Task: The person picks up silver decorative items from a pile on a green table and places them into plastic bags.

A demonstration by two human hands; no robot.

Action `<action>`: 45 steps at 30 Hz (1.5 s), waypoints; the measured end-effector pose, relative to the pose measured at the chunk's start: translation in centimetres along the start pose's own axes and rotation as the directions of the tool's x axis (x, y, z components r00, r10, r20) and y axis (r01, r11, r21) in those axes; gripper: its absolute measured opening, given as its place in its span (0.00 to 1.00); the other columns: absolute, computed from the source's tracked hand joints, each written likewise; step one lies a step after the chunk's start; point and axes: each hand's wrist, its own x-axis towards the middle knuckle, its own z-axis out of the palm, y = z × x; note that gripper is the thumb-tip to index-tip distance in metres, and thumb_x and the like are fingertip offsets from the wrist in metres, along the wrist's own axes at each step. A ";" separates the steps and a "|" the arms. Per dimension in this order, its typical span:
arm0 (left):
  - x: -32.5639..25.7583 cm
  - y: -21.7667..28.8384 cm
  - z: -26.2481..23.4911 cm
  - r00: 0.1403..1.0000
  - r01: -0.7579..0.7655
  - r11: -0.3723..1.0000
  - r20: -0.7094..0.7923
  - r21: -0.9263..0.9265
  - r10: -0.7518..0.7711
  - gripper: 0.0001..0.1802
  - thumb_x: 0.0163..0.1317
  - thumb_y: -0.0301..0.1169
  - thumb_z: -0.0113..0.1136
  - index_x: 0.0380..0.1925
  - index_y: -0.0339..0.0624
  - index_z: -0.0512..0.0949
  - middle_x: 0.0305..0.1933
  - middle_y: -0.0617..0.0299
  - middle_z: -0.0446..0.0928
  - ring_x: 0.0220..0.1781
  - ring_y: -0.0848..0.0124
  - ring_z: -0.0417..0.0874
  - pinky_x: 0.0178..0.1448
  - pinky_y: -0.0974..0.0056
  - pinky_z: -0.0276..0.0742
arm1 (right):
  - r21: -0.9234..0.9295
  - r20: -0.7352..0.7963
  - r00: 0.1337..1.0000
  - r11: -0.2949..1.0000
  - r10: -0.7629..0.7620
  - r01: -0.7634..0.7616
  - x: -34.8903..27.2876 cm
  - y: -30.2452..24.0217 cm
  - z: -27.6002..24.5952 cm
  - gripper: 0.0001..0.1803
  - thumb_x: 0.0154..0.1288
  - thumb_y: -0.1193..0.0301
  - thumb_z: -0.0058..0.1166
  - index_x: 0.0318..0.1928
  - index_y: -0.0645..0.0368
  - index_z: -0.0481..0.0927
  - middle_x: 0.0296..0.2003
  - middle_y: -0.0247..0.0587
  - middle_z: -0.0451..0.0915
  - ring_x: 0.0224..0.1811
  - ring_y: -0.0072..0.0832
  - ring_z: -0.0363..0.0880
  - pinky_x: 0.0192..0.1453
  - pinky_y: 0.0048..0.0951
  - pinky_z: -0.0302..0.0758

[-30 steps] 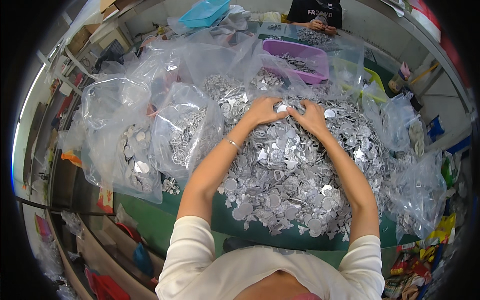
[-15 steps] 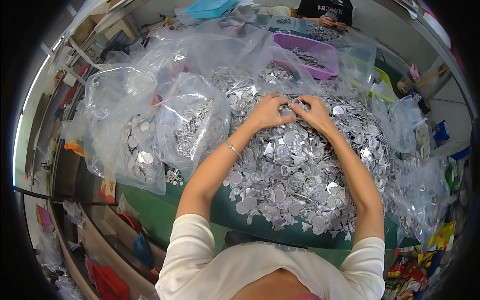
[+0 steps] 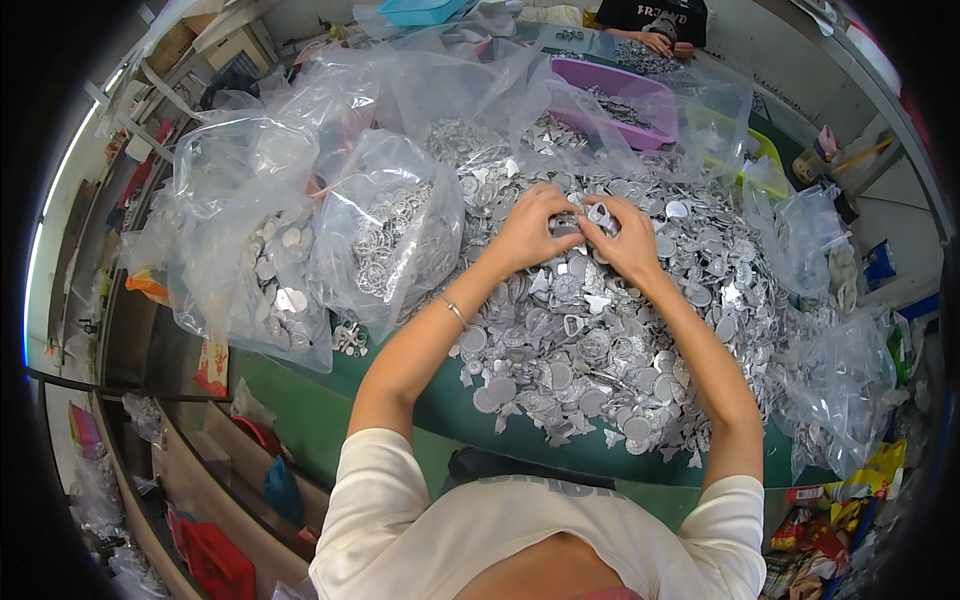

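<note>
Your green table (image 3: 330,400) fills the middle of the frame, and the biggest thing on it is one huge pile of silver metal bits (image 3: 600,350). The bits are flat: round discs, rings and small cut shapes. There are far too many to count. The pile spreads from the middle toward the right side.

Next come the clear plastic bags. You have two full ones at the left of the frame: one bag of discs (image 3: 265,270) further left, and one bag of rings (image 3: 385,240) just beside the pile. More loose bags lie at the top and on the right, and you cannot count those well. One purple tub (image 3: 620,100) sits at the top, past the pile.

Both your arms reach up from the bottom edge. Your left hand (image 3: 525,235) and your right hand (image 3: 625,235) meet on top of the pile, near the upper middle. Their fingers are bent and touching each other, pinching one small silver piece (image 3: 597,213) between them. That piece sits right at your fingertips, a bit closer to your right hand. It is too small to tell which way it is turned.

Another person's hand (image 3: 657,42) rests at the very top of the frame.
</note>
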 end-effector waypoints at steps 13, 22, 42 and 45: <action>-6.0 4.1 -0.6 0.967 -0.231 0.968 -0.090 0.097 0.240 0.18 0.40 0.24 0.67 0.36 0.40 0.76 0.39 0.58 0.74 0.53 0.55 0.70 0.53 0.56 0.67 | 0.008 -0.114 0.974 0.981 -0.194 0.196 -6.2 -3.7 0.6 0.13 0.51 0.74 0.58 0.40 0.63 0.77 0.40 0.44 0.77 0.44 0.41 0.72 0.50 0.38 0.68; -10.9 3.9 0.1 0.954 -0.256 0.965 -0.145 0.060 0.262 0.12 0.45 0.20 0.62 0.33 0.38 0.77 0.45 0.53 0.75 0.51 0.55 0.75 0.60 0.52 0.62 | 0.016 -0.040 0.970 0.971 -0.239 0.239 -9.5 -3.8 -0.8 0.13 0.51 0.74 0.57 0.39 0.65 0.76 0.44 0.47 0.75 0.51 0.45 0.69 0.55 0.41 0.65; -8.4 5.9 1.3 0.992 -0.118 0.981 -0.034 0.157 0.125 0.19 0.54 0.37 0.54 0.42 0.35 0.71 0.48 0.51 0.69 0.57 0.51 0.64 0.63 0.50 0.54 | -0.263 0.077 0.985 0.950 -0.152 0.167 -8.6 -2.9 -0.5 0.16 0.50 0.60 0.56 0.39 0.54 0.77 0.43 0.36 0.75 0.60 0.40 0.63 0.54 0.45 0.60; -9.7 6.4 1.1 0.991 -0.127 0.988 -0.025 0.089 0.130 0.18 0.52 0.35 0.56 0.41 0.37 0.70 0.50 0.48 0.67 0.57 0.49 0.65 0.61 0.49 0.57 | -0.142 0.109 0.977 0.970 -0.181 0.196 -9.9 -4.1 -0.3 0.15 0.44 0.67 0.60 0.36 0.55 0.76 0.43 0.36 0.73 0.59 0.39 0.63 0.53 0.43 0.61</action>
